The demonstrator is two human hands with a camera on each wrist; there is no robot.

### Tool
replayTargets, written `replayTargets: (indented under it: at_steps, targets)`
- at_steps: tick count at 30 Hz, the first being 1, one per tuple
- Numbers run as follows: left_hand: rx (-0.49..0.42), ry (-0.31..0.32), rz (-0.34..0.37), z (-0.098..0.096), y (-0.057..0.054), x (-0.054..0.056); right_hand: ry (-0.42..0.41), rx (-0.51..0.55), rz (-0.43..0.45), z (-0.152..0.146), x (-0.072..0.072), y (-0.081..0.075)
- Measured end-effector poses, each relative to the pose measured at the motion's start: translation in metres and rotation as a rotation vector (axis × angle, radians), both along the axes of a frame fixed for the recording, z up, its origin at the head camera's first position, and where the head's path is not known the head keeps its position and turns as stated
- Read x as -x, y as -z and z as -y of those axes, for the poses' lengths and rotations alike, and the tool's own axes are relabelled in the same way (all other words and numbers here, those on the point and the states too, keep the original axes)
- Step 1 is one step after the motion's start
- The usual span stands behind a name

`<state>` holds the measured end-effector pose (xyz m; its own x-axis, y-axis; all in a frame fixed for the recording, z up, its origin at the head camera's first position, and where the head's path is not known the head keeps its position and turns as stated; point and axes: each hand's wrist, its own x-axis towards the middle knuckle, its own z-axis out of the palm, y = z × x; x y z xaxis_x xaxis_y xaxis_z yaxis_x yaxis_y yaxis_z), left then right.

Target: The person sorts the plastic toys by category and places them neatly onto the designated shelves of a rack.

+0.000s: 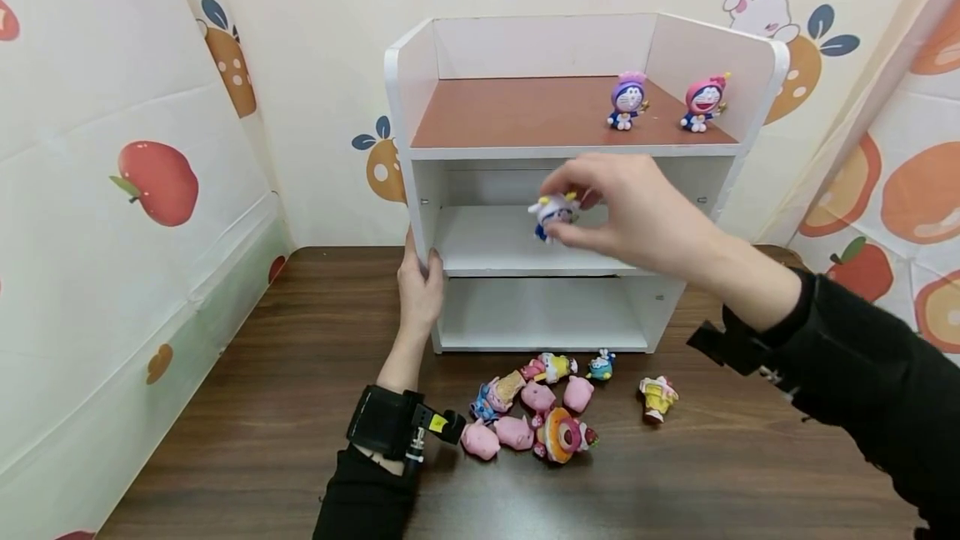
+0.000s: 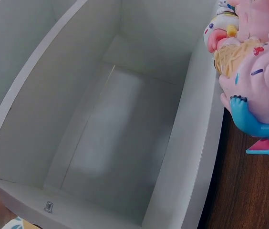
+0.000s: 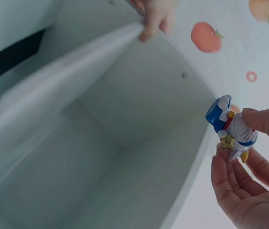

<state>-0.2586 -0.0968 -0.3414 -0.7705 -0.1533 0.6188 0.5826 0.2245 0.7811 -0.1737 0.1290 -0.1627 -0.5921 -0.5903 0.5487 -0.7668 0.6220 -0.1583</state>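
A small blue-and-white cat figurine (image 3: 234, 128) with yellow on its head is pinched between the thumb and fingers of my right hand (image 1: 637, 211). In the head view it hangs in front of the middle level of a white shelf unit (image 1: 573, 152), just below the brown top board. My left hand (image 1: 420, 294) grips the front edge of the unit's left side panel, thumb at the front and fingers along the outer side. Two similar figurines, one with a purple hood (image 1: 627, 102) and one with a pink hood (image 1: 703, 104), stand on the right of the top board.
In front of the unit, several pink pig figures (image 1: 516, 432), a bear with an orange ring (image 1: 561, 435) and other toys lie clustered on the dark wood table (image 1: 315, 340). A yellow-clothed figure (image 1: 658, 397) lies apart to the right. Fruit-printed sheets (image 1: 90, 273) stand around the table.
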Motion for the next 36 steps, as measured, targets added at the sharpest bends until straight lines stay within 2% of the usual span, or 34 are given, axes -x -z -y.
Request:
replayTargets:
  at_steps: [8, 15, 22, 28, 36]
  targets:
    - [-0.006, 0.006, 0.002, 0.0, 0.0, 0.001, 0.102, 0.04, -0.02, 0.007, 0.018, -0.04]
    - [0.004, -0.004, -0.001, 0.0, 0.0, 0.0, 0.198, 0.065, 0.017, 0.011, 0.037, -0.061]
    - [0.001, -0.002, -0.004, 0.0, 0.0, 0.001, 0.266, 0.069, 0.065, 0.011, 0.056, -0.067]
    - [0.001, -0.006, -0.013, -0.001, 0.0, 0.0, 0.274, 0.044, 0.07, 0.013, 0.072, -0.066]
    - [0.011, -0.024, -0.008, -0.002, 0.0, -0.001, 0.302, -0.017, 0.077, 0.017, 0.083, -0.065]
